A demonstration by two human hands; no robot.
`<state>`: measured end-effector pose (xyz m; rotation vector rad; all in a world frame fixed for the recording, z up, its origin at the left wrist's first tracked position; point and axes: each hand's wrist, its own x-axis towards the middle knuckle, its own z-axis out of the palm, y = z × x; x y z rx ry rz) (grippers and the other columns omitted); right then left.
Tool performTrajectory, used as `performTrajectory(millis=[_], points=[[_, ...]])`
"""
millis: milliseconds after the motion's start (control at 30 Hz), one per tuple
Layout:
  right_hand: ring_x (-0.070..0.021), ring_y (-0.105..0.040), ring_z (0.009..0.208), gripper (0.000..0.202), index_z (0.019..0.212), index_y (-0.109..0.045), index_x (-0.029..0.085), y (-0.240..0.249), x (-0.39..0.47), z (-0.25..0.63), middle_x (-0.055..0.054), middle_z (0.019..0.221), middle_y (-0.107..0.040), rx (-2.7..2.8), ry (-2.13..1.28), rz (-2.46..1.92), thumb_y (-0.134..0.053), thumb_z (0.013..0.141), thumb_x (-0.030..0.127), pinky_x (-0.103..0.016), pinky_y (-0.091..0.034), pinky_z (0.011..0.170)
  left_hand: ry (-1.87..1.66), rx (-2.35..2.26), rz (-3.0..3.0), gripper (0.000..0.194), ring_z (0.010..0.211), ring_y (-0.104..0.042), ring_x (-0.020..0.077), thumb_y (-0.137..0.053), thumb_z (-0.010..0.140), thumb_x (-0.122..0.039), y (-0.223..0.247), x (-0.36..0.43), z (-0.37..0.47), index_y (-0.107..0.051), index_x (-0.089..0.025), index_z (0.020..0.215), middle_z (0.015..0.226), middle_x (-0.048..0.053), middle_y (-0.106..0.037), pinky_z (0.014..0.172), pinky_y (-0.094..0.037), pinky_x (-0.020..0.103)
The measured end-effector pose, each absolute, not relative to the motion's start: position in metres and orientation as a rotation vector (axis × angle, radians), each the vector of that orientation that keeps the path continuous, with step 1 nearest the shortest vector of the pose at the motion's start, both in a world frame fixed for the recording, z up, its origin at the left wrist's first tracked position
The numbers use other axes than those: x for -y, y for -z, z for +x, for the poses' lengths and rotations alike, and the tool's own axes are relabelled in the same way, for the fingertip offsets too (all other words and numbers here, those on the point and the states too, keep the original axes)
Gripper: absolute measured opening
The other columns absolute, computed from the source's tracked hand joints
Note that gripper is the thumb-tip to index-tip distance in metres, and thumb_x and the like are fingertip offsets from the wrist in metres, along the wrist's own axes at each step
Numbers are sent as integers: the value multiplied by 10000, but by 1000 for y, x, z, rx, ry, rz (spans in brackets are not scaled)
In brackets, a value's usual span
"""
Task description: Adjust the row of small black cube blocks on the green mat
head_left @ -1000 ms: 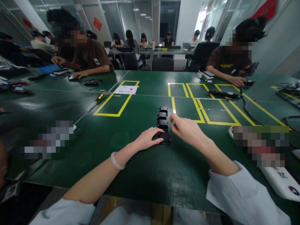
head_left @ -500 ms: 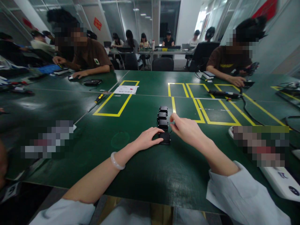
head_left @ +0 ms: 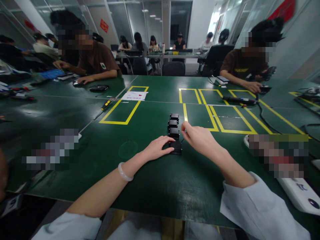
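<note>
My left hand (head_left: 157, 148) rests on the table and grips the left side of the nearest small black block (head_left: 176, 147) between thumb and fingers. My right hand (head_left: 200, 137) is closed in a pinch just right of it. From its fingertips a thin dark rod (head_left: 182, 141) slants down to the block's upper right corner; most of the rod is hidden. Three similar black blocks (head_left: 173, 123) stand in a row straight beyond, with small metallic bits at their sides. The blocks' details are too small to make out.
Yellow tape outlines (head_left: 127, 122) mark the green table (head_left: 160, 183). A yellow-and-black screwdriver (head_left: 105, 105) and a white paper (head_left: 135, 96) lie ahead left. A black cylindrical tool (head_left: 238, 100) with a cable lies right. White devices, partly blurred, flank me. Two people work across the table.
My hands and the blocks stay in nearly the same place. The person at the far left has shifted a raised hand slightly left.
</note>
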<state>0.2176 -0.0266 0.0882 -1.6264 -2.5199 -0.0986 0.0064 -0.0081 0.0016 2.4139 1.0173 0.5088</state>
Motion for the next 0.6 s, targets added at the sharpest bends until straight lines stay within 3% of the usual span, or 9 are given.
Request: performTrajectory(millis=[200, 433, 600], points=[[-166, -613, 671, 177, 1029, -459, 198, -90, 28, 217, -45, 845, -675, 2508, 41, -1606, -341, 922, 276, -256, -202, 500, -505, -1020, 2412, 345, 1059, -546, 227, -501, 922, -402, -3, 9, 7, -521, -236, 1225, 1158, 56, -594, 892, -440, 347], [-195, -636, 689, 236, 1031, -459, 202, -92, 28, 216, -38, 761, -669, 2520, 58, -1655, -320, 958, 378, -254, -209, 507, -513, -1013, 2421, 333, 1058, -546, 214, -520, 920, -374, -3, 9, 7, -521, -233, 1221, 1147, 48, -593, 906, -433, 335], [-179, -627, 672, 191, 1037, -458, 203, -89, 26, 218, -35, 796, -676, 2520, 72, -1640, -316, 950, 296, -253, -192, 490, -506, -1019, 2412, 338, 1063, -543, 224, -508, 923, -386, -3, 9, 7, -518, -229, 1223, 1155, 61, -592, 904, -433, 346]])
